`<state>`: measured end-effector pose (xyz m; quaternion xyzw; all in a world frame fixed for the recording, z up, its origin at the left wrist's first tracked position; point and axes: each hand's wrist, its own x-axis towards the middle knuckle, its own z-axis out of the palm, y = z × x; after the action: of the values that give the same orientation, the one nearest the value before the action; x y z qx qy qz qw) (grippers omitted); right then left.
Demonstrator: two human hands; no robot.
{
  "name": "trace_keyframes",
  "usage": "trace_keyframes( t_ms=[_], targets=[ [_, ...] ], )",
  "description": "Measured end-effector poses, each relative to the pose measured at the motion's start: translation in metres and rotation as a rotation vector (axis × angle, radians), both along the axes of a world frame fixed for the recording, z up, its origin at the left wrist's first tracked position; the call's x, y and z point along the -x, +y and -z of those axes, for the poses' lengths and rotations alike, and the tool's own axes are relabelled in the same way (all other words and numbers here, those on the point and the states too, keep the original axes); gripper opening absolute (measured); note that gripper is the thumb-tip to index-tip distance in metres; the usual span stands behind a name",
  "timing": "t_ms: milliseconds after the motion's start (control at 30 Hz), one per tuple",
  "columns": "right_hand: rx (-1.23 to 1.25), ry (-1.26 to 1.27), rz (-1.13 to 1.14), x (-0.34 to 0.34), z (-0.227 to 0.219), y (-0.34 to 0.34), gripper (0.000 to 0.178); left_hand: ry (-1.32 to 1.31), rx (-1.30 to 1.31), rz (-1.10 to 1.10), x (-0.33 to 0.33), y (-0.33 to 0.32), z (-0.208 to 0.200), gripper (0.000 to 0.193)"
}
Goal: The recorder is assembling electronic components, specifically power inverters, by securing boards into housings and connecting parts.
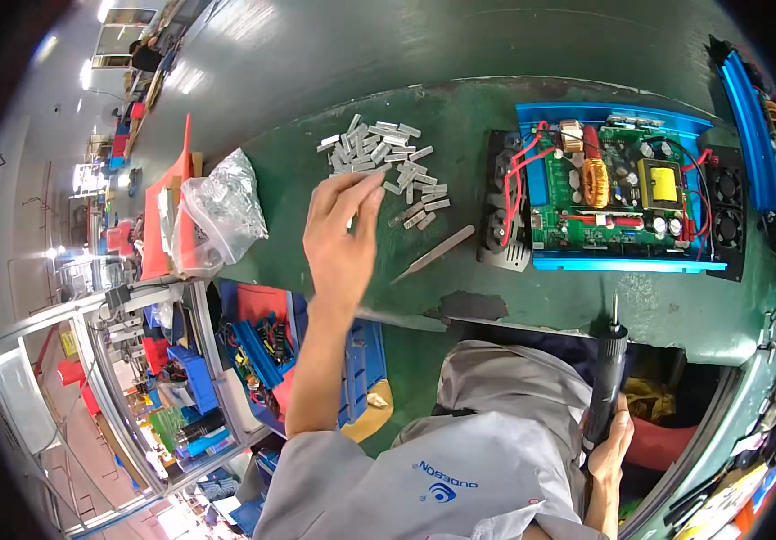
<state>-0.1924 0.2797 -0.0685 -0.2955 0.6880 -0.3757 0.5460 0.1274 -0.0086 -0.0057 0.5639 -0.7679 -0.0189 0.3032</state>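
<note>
My left hand [343, 229] reaches over the green bench, thumb and forefinger pinched together at the near edge of a loose pile of small silver metal blocks [374, 142]. One small metal block [383, 169] shows at those fingertips. Down at the right, my right hand [611, 443] is wrapped round a black electric screwdriver [606, 382], whose bit points up toward the bench edge. Above it on the bench lies an open blue-sided housing with a green circuit board [600, 229], a copper coil and a yellow transformer. Tweezers [442, 250] lie between pile and housing.
A clear plastic bag [226, 211] rests by a red bin [167, 216] at the left. Black fans [727, 207] sit at the housing's right end. Another blue housing [753, 135] stands at the far right. Blue crates [365, 369] holding parts are below the bench's left edge.
</note>
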Motion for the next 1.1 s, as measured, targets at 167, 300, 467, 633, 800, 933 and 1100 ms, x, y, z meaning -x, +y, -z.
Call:
trace_keyframes(
  t_ms=[167, 300, 467, 633, 800, 933, 1100],
  targets=[
    [-0.037, -0.08, 0.007, 0.0, -0.001, -0.007, 0.07, 0.082, -0.226, 0.058, -0.016, -0.014, 0.023, 0.017],
    [0.067, 0.043, -0.06, -0.005, -0.004, -0.015, 0.075, -0.228, -0.072, 0.122, -0.024, -0.018, 0.02, 0.012],
    [0.122, -0.003, -0.067, -0.003, -0.011, -0.016, 0.043, 0.069, -0.121, -0.016, -0.006, -0.024, 0.001, 0.021],
    [0.113, -0.007, -0.048, 0.0, -0.018, -0.019, 0.046, 0.416, -0.274, 0.279, 0.073, -0.013, -0.027, 0.02],
    [0.127, 0.015, -0.072, -0.003, -0.017, -0.024, 0.057, 0.397, -0.447, 0.525, 0.14, 0.005, -0.038, 0.012],
    [0.129, -0.046, -0.059, -0.002, -0.024, -0.029, 0.055, 0.348, -0.601, 0.608, 0.161, 0.007, -0.039, 0.014],
    [0.144, -0.054, -0.062, 0.0, -0.024, -0.032, 0.053, -0.062, -0.397, 0.62, 0.175, 0.009, -0.043, 0.019]
  ],
)
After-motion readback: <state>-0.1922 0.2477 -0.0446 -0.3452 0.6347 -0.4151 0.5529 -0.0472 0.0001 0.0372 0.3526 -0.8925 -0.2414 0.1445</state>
